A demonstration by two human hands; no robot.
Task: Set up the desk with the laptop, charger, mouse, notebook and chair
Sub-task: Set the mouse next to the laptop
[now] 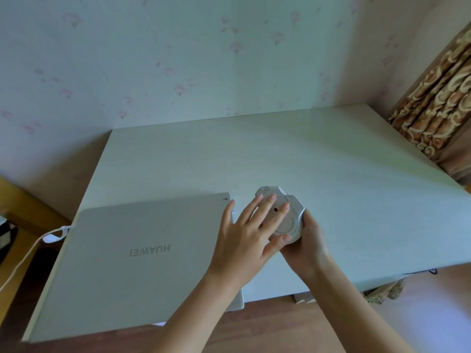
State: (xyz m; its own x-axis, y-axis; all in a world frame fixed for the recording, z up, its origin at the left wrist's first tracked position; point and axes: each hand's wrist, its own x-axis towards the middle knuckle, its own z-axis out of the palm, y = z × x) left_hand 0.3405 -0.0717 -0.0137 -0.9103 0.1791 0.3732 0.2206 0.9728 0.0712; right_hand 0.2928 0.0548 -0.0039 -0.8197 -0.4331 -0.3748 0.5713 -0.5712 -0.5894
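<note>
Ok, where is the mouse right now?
In the head view the mouse is held upside down in the right hand, left hand fingers on its underside, just right of the closed laptop.

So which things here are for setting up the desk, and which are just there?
For the job:
desk
closed laptop
white charger cable at the laptop's left side
mouse, upside down, held by the right hand, left hand touching it

Just there:
patterned curtain
flowered wallpaper

Pale desk [318, 159] against the wall carries a closed silver laptop [142, 253] at its near left, white charger cable [23, 261] plugged into the laptop's left edge.
</note>
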